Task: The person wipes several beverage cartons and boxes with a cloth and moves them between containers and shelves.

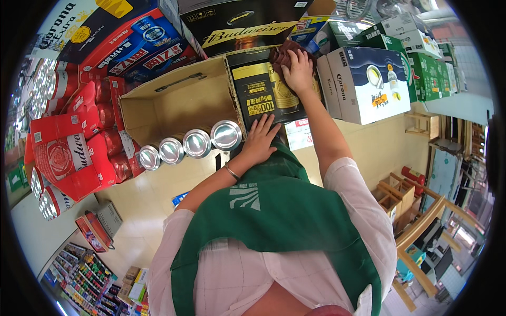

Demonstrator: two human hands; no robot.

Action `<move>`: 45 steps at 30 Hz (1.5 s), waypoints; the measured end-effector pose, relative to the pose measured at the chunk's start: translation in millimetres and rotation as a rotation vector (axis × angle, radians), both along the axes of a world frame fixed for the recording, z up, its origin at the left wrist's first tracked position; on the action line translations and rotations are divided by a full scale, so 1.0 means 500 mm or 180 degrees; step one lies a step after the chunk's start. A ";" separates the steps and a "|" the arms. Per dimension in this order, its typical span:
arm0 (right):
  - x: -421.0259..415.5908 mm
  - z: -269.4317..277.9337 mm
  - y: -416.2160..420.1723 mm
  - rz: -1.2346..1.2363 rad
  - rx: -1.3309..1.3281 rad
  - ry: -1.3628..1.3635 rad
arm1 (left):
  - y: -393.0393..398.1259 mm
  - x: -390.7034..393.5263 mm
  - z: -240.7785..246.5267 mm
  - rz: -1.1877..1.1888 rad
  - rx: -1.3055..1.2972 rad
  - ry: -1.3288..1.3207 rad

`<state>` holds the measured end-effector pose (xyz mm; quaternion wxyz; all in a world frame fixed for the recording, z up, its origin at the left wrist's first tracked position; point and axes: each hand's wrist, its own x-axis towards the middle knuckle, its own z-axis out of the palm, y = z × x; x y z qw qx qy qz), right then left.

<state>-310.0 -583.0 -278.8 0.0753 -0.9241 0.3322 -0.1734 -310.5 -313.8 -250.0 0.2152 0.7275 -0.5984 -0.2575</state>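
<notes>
My right hand [299, 71] presses a crumpled dark brown cloth [281, 57] onto the upper right of a black and gold beer carton [257, 89]. My left hand [259, 138] lies with spread fingers on the near edge of that carton and holds nothing. Directly left of it is an open cardboard box [185, 94], its inside bare at the back. Several silver-topped cans [197, 143] stand in a row along the box's near side.
A black Budweiser box [241, 23] stands behind the carton. Corona boxes [375, 85] are at the right, and red Budweiser can packs [67, 158] at the left. Wooden stools [395, 193] and a fire extinguisher [413, 175] stand on the floor at the right.
</notes>
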 end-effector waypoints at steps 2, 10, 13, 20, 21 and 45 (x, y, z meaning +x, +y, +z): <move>0.005 -0.003 0.000 0.0070 -0.0067 -0.0103 | 0.003 0.002 -0.003 -0.0072 0.0044 -0.0148; -0.009 0.049 -0.017 0.0502 -0.0192 -0.0172 | 0.004 -0.018 0.017 0.0153 0.0010 -0.0184; -0.018 0.057 -0.023 0.0624 -0.0089 -0.0072 | 0.006 -0.027 0.024 0.0266 -0.0011 -0.0022; -0.056 0.064 0.000 0.0676 0.0182 0.0435 | 0.011 -0.037 -0.026 0.0190 0.0547 0.0696; -0.050 0.052 -0.004 0.0627 0.0430 0.0596 | 0.003 -0.033 -0.022 0.0141 0.0673 0.0839; 0.192 -0.127 -0.083 0.0608 0.3189 0.3917 | -0.039 -0.055 -0.030 0.0329 -0.0063 -0.0392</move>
